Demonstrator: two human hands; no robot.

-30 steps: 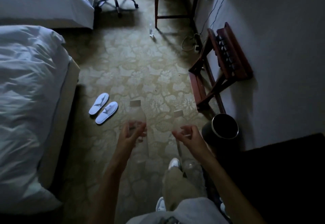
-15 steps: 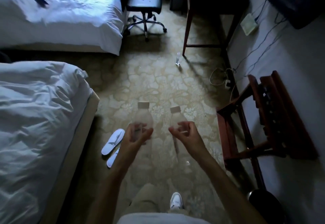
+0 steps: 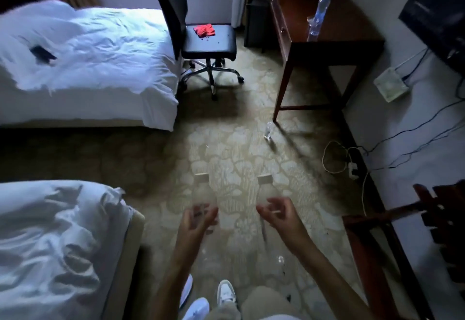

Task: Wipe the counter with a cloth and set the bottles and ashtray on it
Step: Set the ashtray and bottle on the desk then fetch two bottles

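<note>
In the lower middle of the frame the left hand (image 3: 198, 221) has its fingers wrapped around the body of a clear plastic bottle with a pale cap (image 3: 203, 195), held upright over the patterned beige carpet (image 3: 239, 143). Just to its right, the right hand (image 3: 279, 215) has its fingers curled on a second clear plastic bottle with a pale cap (image 3: 266, 192), also upright; both bottles are blurred and see-through, so the grip is hard to make out in detail. The two bottles are near each other but apart. In the upper right stands a dark wooden desk (image 3: 339, 30) with a tall clear bottle with a blue label (image 3: 318, 15) on its top. A small clear bottle (image 3: 268, 130) stands on the carpet by the desk's front leg. In the upper middle, a black office chair (image 3: 201, 40) carries a red cloth (image 3: 204, 30) on its seat. White beds fill the upper left (image 3: 88, 55) and lower left (image 3: 55, 244).
</note>
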